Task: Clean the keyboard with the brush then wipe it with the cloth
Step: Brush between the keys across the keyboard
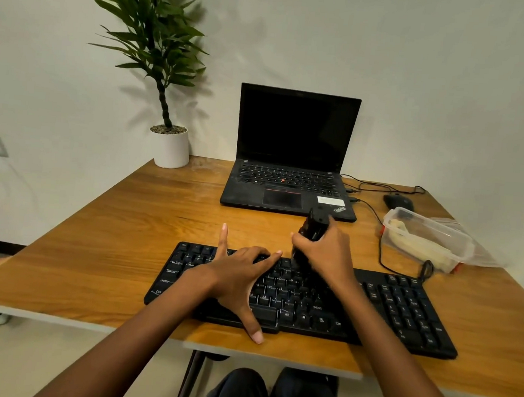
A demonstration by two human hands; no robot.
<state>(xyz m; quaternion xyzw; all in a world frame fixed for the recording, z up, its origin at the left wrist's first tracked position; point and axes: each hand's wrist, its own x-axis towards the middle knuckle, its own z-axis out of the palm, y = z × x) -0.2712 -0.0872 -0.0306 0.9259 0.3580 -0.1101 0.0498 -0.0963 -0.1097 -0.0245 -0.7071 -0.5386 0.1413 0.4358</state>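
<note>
Steadying the keyboard (402, 306) at the near edge of the desk (126, 234) in the head view, the left hand (239, 275) lay flat with fingers spread, gripping nothing. The right hand (328, 253) was clenched round a black brush (315, 224), its lower end down on the upper key rows. The keyboard looked light, rigid and apt to slide, so pressing down suited it; the brush seemed hard-bodied, best held mid-handle.

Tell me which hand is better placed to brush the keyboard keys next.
The right. The right hand grips the brush, its lower end down at the middle keys of the keyboard. The left hand lies spread flat on the keys with straight fingers, holding nothing, likely steadying the keyboard.
</note>
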